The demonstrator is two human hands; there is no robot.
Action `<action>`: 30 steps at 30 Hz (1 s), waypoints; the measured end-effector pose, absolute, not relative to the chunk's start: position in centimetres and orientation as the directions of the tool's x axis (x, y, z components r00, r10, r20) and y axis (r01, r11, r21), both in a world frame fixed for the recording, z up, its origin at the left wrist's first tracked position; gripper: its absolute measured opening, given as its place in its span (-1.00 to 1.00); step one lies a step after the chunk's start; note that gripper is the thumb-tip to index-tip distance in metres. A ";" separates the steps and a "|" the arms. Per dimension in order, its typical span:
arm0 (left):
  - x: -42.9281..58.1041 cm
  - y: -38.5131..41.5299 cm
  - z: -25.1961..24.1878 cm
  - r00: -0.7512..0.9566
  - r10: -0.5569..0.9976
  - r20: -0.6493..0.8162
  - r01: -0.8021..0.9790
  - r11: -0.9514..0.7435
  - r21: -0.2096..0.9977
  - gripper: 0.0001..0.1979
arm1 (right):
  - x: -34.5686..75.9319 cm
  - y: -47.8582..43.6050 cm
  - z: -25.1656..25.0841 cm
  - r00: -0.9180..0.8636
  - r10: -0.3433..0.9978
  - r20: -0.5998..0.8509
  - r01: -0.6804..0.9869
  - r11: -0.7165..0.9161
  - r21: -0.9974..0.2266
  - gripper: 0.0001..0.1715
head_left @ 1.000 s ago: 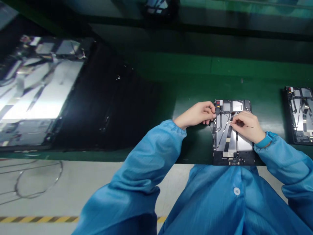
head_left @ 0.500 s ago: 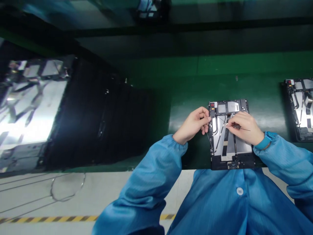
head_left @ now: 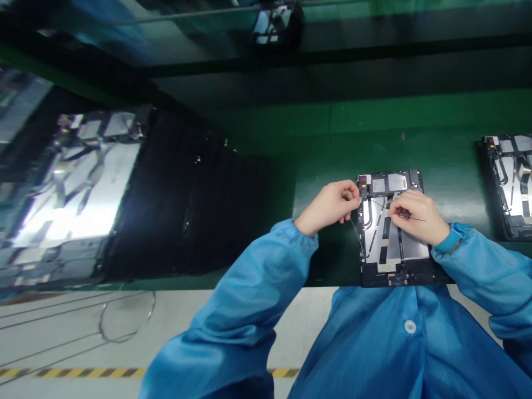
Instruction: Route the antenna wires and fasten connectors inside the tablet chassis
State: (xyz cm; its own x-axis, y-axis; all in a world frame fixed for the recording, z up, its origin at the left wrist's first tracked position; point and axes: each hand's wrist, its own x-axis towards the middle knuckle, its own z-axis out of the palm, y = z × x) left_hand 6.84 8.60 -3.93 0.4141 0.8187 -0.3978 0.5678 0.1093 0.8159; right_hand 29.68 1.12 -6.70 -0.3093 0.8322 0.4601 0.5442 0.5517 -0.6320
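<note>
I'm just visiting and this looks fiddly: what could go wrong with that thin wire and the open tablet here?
The thin wire seems to run between the left hand and the right hand; a hard pull might snap it. The pointed tool in the right hand lies over the open tablet and could scratch its parts.

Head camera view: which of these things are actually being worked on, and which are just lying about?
Being worked on:
- open tablet on the green belt
- thin wire, pinched by the right hand
- left hand at the tablet's top-left corner

Lying about:
- second open tablet, right edge
- large blurred open unit, left
</note>
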 end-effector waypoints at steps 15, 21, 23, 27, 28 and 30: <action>9.4 13.8 -0.2 0.689 0.597 -0.412 0.725 -0.584 0.365 -0.89 | 29.8 1.3 -7.0 -0.301 0.831 0.468 0.536 0.554 -0.637 -0.78; 10.2 12.7 -0.2 0.662 0.658 -0.359 0.749 -0.581 0.318 -0.80 | 30.1 1.2 -6.6 -0.300 0.846 0.441 0.536 0.531 -0.656 -0.81; 10.4 12.4 0.0 0.639 0.692 -0.335 0.769 -0.577 0.274 -0.79 | 30.6 1.1 -6.2 -0.254 0.876 0.410 0.567 0.479 -0.670 -0.85; 10.5 11.2 0.7 0.636 0.722 -0.270 0.770 -0.575 0.277 -0.88 | 32.0 1.5 -5.5 -0.042 0.934 0.356 0.611 0.306 -0.730 -0.94; 10.5 10.6 0.8 0.636 0.732 -0.244 0.767 -0.566 0.303 -0.92 | 32.2 1.8 -5.4 -0.007 0.933 0.360 0.623 0.286 -0.728 -0.93; 10.7 9.0 0.7 0.619 0.756 -0.212 0.770 -0.533 0.351 -0.90 | 32.4 2.5 -5.3 -0.009 0.921 0.389 0.680 0.291 -0.673 -0.89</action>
